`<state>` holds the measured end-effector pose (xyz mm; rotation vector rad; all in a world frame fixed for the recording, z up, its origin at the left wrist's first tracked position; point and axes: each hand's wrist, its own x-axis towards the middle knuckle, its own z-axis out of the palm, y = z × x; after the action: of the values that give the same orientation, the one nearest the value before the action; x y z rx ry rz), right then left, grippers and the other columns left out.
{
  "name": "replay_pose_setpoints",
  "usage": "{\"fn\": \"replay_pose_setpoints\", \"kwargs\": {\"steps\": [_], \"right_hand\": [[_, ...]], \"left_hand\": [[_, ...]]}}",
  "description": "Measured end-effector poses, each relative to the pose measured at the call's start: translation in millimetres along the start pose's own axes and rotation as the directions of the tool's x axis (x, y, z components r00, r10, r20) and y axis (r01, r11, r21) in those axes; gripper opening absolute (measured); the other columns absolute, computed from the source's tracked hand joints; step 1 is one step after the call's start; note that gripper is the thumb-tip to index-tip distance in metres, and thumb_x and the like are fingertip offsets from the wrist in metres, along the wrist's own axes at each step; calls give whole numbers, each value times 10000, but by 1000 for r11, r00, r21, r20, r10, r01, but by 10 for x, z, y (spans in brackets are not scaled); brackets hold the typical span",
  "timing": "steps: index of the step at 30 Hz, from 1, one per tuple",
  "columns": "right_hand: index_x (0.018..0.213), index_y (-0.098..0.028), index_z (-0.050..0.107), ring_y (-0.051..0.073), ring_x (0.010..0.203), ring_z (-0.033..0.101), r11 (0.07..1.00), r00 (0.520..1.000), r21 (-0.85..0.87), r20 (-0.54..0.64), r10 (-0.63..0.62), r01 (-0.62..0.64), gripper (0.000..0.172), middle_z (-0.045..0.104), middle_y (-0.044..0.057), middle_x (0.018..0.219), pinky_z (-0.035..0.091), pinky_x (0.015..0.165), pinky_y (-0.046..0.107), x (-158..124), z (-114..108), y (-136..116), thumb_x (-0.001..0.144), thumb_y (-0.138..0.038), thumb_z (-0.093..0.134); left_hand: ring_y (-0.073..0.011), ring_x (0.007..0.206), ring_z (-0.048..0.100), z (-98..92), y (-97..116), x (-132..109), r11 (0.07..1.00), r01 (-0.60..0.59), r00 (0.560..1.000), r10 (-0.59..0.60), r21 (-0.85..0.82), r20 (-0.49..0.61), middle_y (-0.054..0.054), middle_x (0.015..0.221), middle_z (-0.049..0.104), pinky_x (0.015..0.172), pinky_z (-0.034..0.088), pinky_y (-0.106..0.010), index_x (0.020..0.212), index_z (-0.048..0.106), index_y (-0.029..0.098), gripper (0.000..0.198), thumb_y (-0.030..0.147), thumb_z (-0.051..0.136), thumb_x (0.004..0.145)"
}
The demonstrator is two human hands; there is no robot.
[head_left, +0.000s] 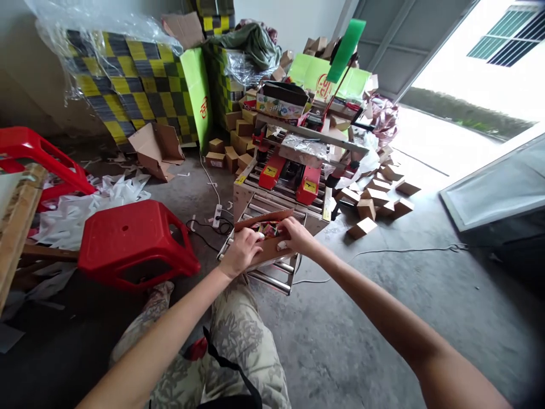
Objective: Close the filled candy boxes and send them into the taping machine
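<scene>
A small open cardboard box (269, 250) rests on the roller conveyor (269, 282) in front of me, with colourful packets (267, 229) inside. My left hand (242, 250) grips the box's left end, its fingers bent over the edge. At the opposite end my right hand (295, 236) is closed on the cardboard, thumb on the near side and fingers over the top. Parts of the fingers are hidden by the box. Just beyond the box stands a carton sealing machine (310, 186) with red side guides and a roll of green tape (346, 51) above.
To my left is a red plastic stool (123, 238). Small cardboard boxes (367, 209) lie on the floor right of the machine. A power strip (217, 216) and cables lie by the conveyor. Stacked yellow-and-black cartons (145, 79) stand at the back left.
</scene>
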<state>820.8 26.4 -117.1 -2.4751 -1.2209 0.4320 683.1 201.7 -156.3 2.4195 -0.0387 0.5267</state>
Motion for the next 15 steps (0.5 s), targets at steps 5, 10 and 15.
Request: {"fn": "replay_pose_setpoints", "kwargs": {"steps": [5, 10, 15], "right_hand": [[1371, -174, 350, 255, 1346, 249, 999, 914, -27, -406, 13, -26, 580, 327, 119, 1437, 208, 1095, 494, -426, 510, -269, 803, -153, 466], [1289, -248, 494, 238, 1379, 217, 984, 958, 177, -280, 58, -8, 415, 394, 49, 1424, 126, 1101, 566, -243, 664, -205, 894, -253, 365], [973, -218, 641, 206, 1303, 368, 953, 946, 261, -319, -64, 153, 288, 562, 47, 1256, 148, 1120, 511, -108, 469, -8, 820, -157, 404]], "left_hand": [[-361, 1297, 341, 80, -49, 32, 968, 242, 921, -208, 64, -330, -257, 1390, 342, 1050, 294, -502, 1380, 237, 111, 1054, 503, 797, 577], [-275, 1028, 575, 190, 101, -181, 931, 352, 897, -364, -94, -249, -131, 1068, 582, 884, 464, -404, 1164, 428, 148, 652, 502, 711, 695], [-288, 1226, 454, 246, 337, -444, 891, 156, 967, -225, -426, -117, -167, 1318, 466, 1002, 404, -457, 982, 524, 175, 530, 665, 496, 781]]}}
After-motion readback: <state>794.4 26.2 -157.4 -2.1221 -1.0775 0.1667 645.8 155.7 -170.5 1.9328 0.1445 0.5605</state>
